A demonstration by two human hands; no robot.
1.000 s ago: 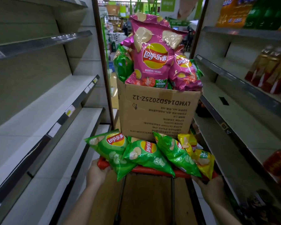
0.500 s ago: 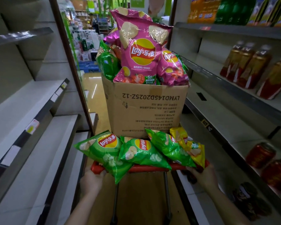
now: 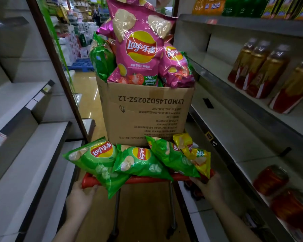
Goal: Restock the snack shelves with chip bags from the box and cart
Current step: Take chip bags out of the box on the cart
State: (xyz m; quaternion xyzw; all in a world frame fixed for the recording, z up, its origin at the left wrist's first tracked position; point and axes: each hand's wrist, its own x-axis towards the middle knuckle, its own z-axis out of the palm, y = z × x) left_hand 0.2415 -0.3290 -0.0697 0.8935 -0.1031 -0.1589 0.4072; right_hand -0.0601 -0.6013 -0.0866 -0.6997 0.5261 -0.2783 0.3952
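A cardboard box (image 3: 147, 116) stands on a cart with a red handle bar (image 3: 147, 179). Pink chip bags (image 3: 138, 48) and a green bag (image 3: 101, 62) stick up out of the box. Three green chip bags (image 3: 98, 156) and a yellow bag (image 3: 194, 152) lie across the cart in front of the box, draped over the handle. My left hand (image 3: 80, 198) grips the handle's left end. My right hand (image 3: 208, 187) grips the right end, under the yellow bag.
Bare grey shelves (image 3: 24, 154) run along the left of the narrow aisle. On the right, shelves (image 3: 234, 137) carry bottled drinks (image 3: 262, 70) above and red cans (image 3: 271, 179) lower down. Beyond the cart the aisle opens onto a lit store floor (image 3: 84, 95).
The cart has rolled forward along the aisle, with the shelves sliding past on both sides. Both hands have stayed on the handle.
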